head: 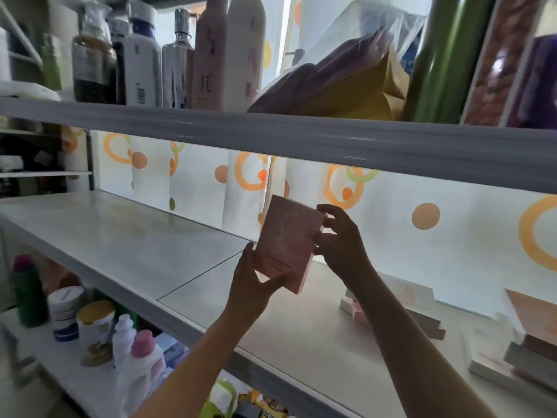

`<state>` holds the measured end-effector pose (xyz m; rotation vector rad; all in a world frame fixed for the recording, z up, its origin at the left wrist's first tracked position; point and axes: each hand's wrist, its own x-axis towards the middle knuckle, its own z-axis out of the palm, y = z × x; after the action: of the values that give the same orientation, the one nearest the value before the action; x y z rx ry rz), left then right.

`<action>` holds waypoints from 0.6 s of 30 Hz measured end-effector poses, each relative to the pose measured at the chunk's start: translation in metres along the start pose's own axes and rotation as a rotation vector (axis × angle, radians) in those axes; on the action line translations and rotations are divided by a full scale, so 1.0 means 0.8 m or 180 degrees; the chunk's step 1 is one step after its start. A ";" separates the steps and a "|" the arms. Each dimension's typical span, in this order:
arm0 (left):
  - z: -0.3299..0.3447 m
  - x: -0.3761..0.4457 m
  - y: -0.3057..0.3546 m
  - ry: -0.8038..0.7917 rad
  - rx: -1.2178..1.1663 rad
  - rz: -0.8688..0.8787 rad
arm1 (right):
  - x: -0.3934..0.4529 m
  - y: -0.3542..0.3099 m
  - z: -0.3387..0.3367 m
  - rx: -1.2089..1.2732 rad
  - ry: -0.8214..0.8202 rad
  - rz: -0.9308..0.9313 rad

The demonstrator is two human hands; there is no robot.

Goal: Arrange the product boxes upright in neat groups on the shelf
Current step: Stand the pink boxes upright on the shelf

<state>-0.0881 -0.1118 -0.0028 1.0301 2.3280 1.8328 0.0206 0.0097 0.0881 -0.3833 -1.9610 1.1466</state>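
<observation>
While our left hand (pixel 251 285) and right hand (pixel 340 242) both grip one pink box (pixel 286 245) above the shelf (pixel 126 236), no box stands upright and the stacked boxes (pixel 401 312) still lie flat.

The box (pixel 286 245) I'm holding is pale pink with a faint white swirl on its face. Far behind the grey-white shelf (pixel 126 236) hangs a white curtain (pixel 391 212) patterned with orange rings, peach dots and green loops. Flat boxes (pixel 422 318) on the right are white, pink and brown.
</observation>
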 end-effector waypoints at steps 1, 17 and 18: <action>0.002 0.007 -0.003 -0.0026 -0.0013 0.0011 | 0.006 0.011 -0.001 -0.0070 0.0082 -0.0014; 0.078 0.066 -0.054 -0.0216 -0.0042 -0.0161 | 0.049 0.117 -0.003 -0.1074 0.0487 -0.0227; 0.077 0.063 -0.059 -0.0236 -0.0031 -0.0162 | 0.045 0.119 -0.001 -0.1117 0.0454 -0.0237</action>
<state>-0.1266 -0.0386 -0.0442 1.0098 2.2793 1.7551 -0.0140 0.0836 0.0272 -0.5542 -2.0305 0.7061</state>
